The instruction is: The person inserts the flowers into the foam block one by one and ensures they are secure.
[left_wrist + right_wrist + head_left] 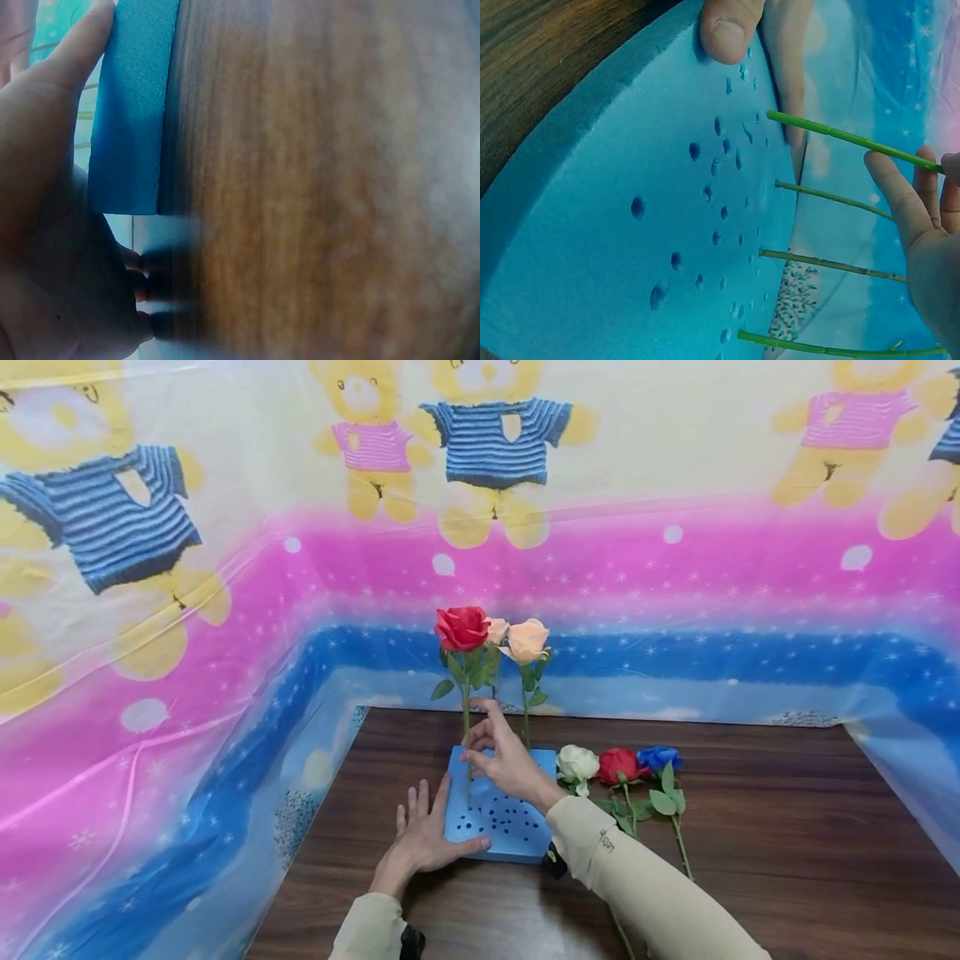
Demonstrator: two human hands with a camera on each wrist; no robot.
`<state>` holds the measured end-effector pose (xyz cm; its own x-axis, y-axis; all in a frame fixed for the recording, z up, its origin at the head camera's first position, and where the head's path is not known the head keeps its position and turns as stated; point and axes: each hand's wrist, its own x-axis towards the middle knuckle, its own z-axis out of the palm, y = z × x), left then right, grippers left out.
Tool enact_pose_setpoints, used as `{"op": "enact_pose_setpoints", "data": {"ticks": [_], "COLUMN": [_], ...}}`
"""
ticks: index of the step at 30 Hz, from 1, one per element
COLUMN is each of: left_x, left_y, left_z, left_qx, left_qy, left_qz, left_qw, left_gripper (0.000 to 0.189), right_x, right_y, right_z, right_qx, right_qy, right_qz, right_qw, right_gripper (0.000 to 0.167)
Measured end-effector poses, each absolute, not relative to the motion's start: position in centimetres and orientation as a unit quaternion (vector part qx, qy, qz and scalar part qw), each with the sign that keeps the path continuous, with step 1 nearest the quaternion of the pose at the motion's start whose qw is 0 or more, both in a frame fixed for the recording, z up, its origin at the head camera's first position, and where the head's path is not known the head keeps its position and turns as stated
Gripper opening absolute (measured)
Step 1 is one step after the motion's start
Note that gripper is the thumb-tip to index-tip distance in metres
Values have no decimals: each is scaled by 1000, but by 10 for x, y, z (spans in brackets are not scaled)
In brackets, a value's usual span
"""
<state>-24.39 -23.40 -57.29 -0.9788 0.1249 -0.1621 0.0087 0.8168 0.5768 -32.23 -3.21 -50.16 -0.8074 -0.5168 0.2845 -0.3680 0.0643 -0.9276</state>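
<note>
A blue foam block [498,839], its top dotted with holes, lies on the table. My right hand [510,764] pinches the green stem of an upright red rose [461,628] above the block's left side. In the right wrist view, the held stem's [840,133] lower end is right at the block's surface. Peach roses [527,641] stand upright behind, and several other stems [817,260] rise from the block. My left hand [423,839] braces the block's near-left corner, fingers straight along its left side and thumb over the front edge.
A white rose [577,764], a second red rose [621,765] and a blue rose [660,758] lie on the dark wooden table [772,827], right of the block. My right forearm crosses over part of their stems. A bear-print cloth [637,568] hangs around the table.
</note>
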Motion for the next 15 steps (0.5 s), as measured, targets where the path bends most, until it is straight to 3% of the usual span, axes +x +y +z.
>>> {"op": "enact_pose_setpoints", "data": {"ticks": [15], "left_x": [-243], "left_y": [-233], "left_z": [-570], "left_qx": [33], "left_qy": [952], "left_qz": [289], "left_qw": [99], "left_gripper": [135], "right_x": [-326], "right_y": [-32], "right_z": [-514], "right_qx": [-296], "right_qy": [727], "right_qz": [-614], "right_qw": [83], "right_gripper": [75]}}
